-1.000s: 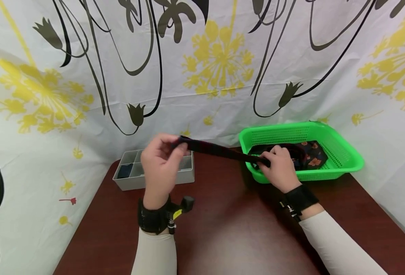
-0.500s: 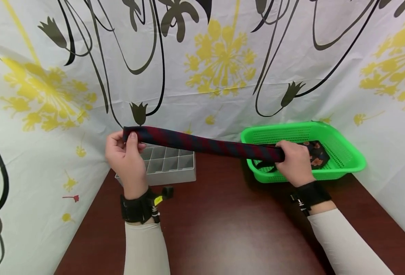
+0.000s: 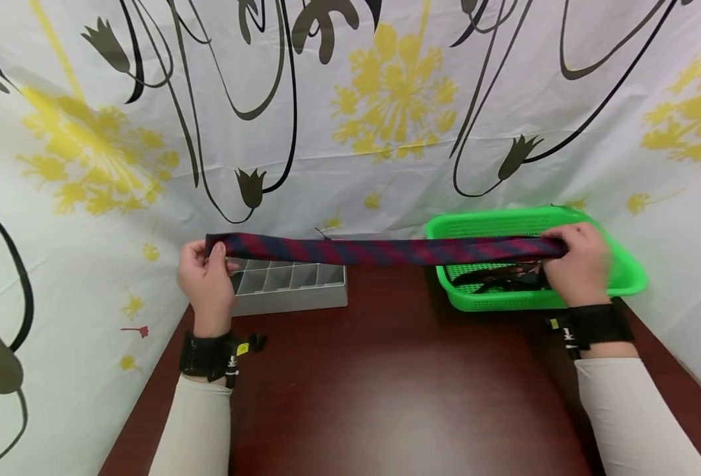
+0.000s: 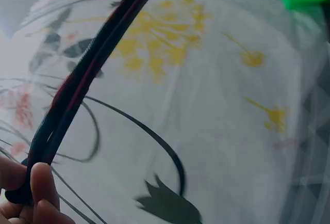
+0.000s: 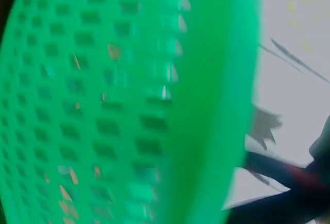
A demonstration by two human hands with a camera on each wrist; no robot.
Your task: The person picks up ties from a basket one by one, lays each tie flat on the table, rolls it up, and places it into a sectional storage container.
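Note:
A folded necktie (image 3: 380,252) with navy and dark red stripes is stretched almost level above the table. My left hand (image 3: 210,284) pinches its left end between thumb and fingers. At the opposite end, my right hand (image 3: 582,268) grips the tie in front of the green basket (image 3: 493,303). In the left wrist view the folded layers of the tie (image 4: 77,74) run up from the thumb. The right wrist view is blurred, with the basket wall (image 5: 216,79) filling much of it and two strips of the tie (image 5: 278,172) at the lower right.
Inside the basket lie dark ties (image 3: 499,276), partly covered by the raised tie and right hand. A grey divided organizer (image 3: 291,301) stands at the back left, behind the left hand. A patterned cloth (image 3: 302,145) hangs behind the dark red-brown table (image 3: 386,377).
Both hands have moved apart, the left one leftward and the right one rightward. Between them the tie has gone from a short slanting strip to a long, level one showing its broad striped side.

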